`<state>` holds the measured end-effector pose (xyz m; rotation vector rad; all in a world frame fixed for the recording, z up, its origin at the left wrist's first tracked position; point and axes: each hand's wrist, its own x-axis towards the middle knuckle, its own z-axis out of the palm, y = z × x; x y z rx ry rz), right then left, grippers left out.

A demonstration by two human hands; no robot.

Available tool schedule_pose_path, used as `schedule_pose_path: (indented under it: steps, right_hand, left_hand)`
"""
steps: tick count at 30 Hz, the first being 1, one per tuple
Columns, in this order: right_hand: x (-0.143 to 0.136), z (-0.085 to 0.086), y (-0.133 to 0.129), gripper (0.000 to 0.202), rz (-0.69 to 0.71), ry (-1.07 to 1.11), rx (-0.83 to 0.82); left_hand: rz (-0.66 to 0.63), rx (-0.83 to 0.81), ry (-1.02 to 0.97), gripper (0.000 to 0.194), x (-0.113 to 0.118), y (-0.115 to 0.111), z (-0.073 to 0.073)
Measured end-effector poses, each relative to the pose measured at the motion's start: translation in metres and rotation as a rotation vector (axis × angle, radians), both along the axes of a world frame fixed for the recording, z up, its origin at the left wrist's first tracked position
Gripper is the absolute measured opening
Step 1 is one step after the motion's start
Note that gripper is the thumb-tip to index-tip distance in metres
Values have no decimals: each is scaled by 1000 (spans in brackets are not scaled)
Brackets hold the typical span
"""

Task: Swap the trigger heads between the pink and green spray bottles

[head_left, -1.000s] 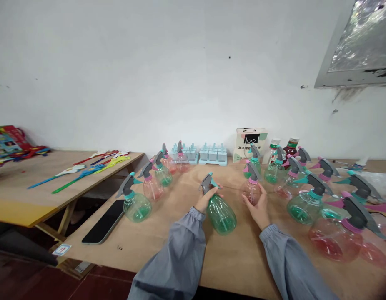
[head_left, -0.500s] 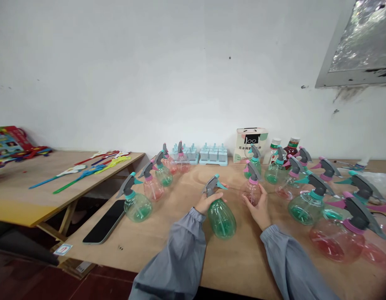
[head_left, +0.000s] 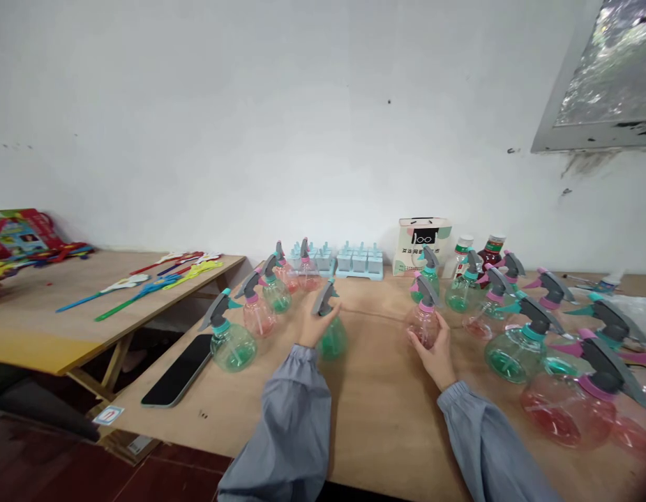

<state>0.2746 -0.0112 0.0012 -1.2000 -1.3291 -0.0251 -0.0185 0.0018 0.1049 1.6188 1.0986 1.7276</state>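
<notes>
My left hand (head_left: 313, 326) is closed round the neck of a green spray bottle (head_left: 333, 341) with a grey and teal trigger head, near the middle of the table. Its fingers are partly hidden behind the neck. My right hand (head_left: 437, 354) grips the body of a pink spray bottle (head_left: 421, 322), which stands upright with a grey and pink head. To the left, a green spray bottle (head_left: 234, 348) and a pink spray bottle (head_left: 259, 317) lead a short row of such bottles. On the right stand several more, among them a large pink spray bottle (head_left: 566, 408).
A black phone (head_left: 179, 371) lies at the table's left edge. Pale blue ice-pop moulds (head_left: 359, 261) and a printed paper bag (head_left: 423, 247) stand by the wall. A second table (head_left: 35, 328) at left holds colourful hand-shaped sticks (head_left: 145, 289).
My left hand has carried the green spray bottle leftward and away from me, bringing it from a tilt to nearly upright. My right hand stays on the pink bottle.
</notes>
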Motion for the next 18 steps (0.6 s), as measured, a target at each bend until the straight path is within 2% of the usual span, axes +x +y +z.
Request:
schedule_pose_path:
  steps: [2, 4, 6, 9, 11, 15, 18]
  right_hand:
    - [0, 0, 0, 83, 2, 5, -2]
    - [0, 0, -1, 83, 5, 9, -5]
    - [0, 0, 0, 83, 7, 13, -8]
    - [0, 0, 0, 84, 5, 23, -17]
    - [0, -1, 1, 84, 7, 30, -17]
    - [0, -1, 1, 84, 19, 27, -6]
    - [0, 0, 1, 85, 14, 23, 1]
  left_hand:
    - [229, 4, 69, 46, -16, 9, -3]
    - [381, -10, 113, 45, -27, 16, -9]
    - [422, 3, 152, 48, -33, 19, -15]
    - [434, 110, 232, 53, -37, 16, -27]
    - [501, 138, 312, 60, -38, 10, -37]
    - [650, -11, 494, 72, -37, 0, -58]
    - [693, -102, 561, 68, -36, 2, -63]
